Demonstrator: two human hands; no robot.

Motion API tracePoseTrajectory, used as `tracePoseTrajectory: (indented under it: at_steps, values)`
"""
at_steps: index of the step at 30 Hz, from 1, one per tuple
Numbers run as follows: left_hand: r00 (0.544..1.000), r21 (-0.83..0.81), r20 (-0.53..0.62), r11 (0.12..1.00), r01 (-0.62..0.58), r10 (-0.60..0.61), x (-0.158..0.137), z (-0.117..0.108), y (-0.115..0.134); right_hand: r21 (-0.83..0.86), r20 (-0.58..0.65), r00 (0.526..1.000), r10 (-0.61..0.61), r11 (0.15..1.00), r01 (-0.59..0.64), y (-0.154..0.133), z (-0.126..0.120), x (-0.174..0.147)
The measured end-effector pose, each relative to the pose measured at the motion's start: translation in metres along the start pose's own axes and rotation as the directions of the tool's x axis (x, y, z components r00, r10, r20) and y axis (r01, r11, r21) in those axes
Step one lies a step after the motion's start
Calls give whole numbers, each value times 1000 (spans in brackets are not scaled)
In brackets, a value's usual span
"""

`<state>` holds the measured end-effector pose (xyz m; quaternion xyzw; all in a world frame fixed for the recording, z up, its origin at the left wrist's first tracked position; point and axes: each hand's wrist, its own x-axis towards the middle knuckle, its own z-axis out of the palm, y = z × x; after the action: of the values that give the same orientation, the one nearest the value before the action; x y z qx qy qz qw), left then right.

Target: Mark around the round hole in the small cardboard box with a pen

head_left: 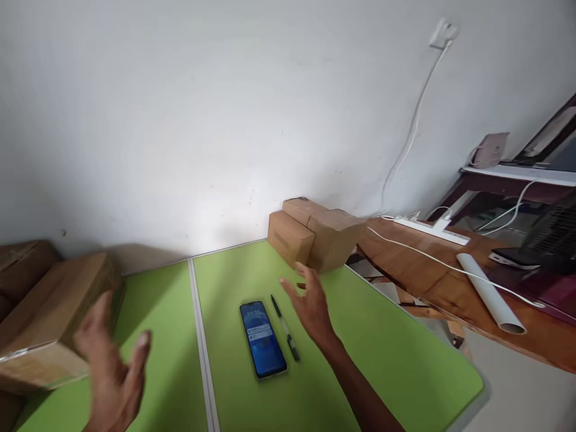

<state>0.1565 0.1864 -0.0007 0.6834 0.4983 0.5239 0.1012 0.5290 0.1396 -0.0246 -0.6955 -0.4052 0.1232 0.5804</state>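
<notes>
A phone (263,339) with a lit blue screen lies face up on the green table (382,336). Just right of it rests a pen (285,327), dark at both ends. Above the table, to the right of the pen, my right hand (309,303) is open with its fingers apart and nothing in them. My left hand (112,366) is also open, slightly blurred, its thumb and fingers spread. It is nearest to a large cardboard box (54,324) at the left, in front of part of its side; whether it touches the box I cannot tell.
Smaller cardboard boxes (315,231) stand against the wall at the table's far side. A pale seam (202,342) crosses the table. To the right, a wooden surface (405,252) holds a power strip (434,229), a white tube (490,294) and loose cables.
</notes>
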Motion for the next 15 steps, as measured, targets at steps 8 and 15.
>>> tracePoseTrajectory:
  at_steps: [8, 15]
  values:
    - [744, -276, 667, 937, 213, 27, 79, 260, 107, 16, -288, 945, 155, 987, -157, 99, 5, 91]
    - [729, -332, 682, 860, 387, -65, 135, 406, 123, -91, -405, 895, 185, 966, -242, 120, 53, 130]
